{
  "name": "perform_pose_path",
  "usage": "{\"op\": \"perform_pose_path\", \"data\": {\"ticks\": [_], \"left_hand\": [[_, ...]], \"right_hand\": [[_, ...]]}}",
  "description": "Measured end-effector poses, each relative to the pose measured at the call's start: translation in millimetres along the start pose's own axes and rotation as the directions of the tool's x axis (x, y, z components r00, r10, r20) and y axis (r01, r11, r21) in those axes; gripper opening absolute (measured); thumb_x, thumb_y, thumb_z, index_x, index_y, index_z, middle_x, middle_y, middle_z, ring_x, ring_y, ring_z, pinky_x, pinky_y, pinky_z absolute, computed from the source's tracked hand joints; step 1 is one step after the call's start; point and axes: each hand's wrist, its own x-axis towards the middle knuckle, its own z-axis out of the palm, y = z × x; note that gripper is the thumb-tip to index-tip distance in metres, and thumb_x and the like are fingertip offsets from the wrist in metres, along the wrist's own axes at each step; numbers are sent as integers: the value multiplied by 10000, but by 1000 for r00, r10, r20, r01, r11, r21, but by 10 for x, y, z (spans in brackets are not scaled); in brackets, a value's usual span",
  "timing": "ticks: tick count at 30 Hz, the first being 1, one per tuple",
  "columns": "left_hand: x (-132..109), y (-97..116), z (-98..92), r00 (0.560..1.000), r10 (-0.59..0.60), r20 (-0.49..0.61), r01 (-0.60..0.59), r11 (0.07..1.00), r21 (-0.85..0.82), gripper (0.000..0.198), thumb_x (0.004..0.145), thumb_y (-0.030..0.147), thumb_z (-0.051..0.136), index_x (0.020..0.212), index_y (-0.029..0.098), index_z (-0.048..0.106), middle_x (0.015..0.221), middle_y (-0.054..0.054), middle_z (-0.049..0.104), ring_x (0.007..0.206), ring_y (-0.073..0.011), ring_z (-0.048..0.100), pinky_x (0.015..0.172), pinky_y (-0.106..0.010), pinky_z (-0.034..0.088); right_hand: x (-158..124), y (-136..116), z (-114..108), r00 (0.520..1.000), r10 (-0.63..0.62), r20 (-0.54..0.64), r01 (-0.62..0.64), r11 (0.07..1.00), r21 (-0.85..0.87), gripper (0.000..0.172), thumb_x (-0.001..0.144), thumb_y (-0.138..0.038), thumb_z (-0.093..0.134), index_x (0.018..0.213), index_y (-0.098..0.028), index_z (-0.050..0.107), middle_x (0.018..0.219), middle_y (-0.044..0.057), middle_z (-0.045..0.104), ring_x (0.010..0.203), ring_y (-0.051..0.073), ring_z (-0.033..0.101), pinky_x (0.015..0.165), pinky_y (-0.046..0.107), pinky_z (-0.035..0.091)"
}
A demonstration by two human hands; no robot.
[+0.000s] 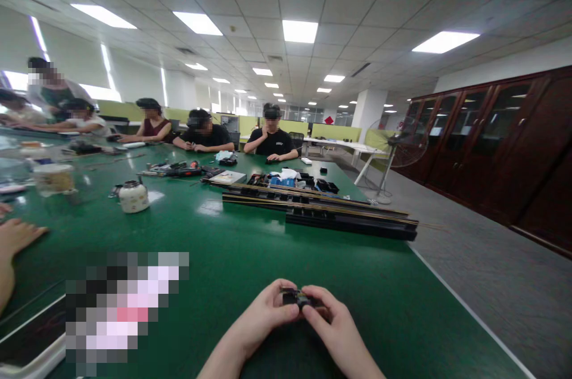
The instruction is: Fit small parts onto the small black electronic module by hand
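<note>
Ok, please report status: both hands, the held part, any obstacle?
Left hand, right hand: both gripping small black part. Held between them, partly covered. Black rails ahead, apart from hands.

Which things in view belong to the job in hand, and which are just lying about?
In the job:
small dark part, held by the left hand and right hand

Apparently lying about, untouched by these hands:
white pot
black rails
thin rods
</note>
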Motion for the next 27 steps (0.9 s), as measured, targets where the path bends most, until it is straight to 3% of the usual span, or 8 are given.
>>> {"op": "perform_pose_path", "data": {"ticks": [7,17,27], "left_hand": [[6,-3,-3,1000,16,8,-16,999,50,363,568,129,739,875,173,548,839,-14,634,777,-134,572,692,-240,365],[9,-25,-7,999,40,19,-40,999,1,389,605,131,725,931,184,519,909,-40,640,870,-152,577,792,-275,359],[11,-19,-33,999,29,34,-29,999,14,381,598,118,724,915,190,525,848,-18,631,872,-164,577,795,-285,357]], "right_hand": [[-4,-9,-5,1000,-5,7,5,997,-77,189,743,-311,566,896,-226,638,1072,59,607,1019,245,542,824,333,439],[1,-17,-5,1000,0,-25,-1,998,-63,233,722,-288,579,940,-225,635,1039,60,632,978,246,570,800,339,459],[29,73,3,999,-22,-33,19,997,-72,231,701,-303,600,912,-229,658,1036,63,636,970,249,577,774,328,479]]}}
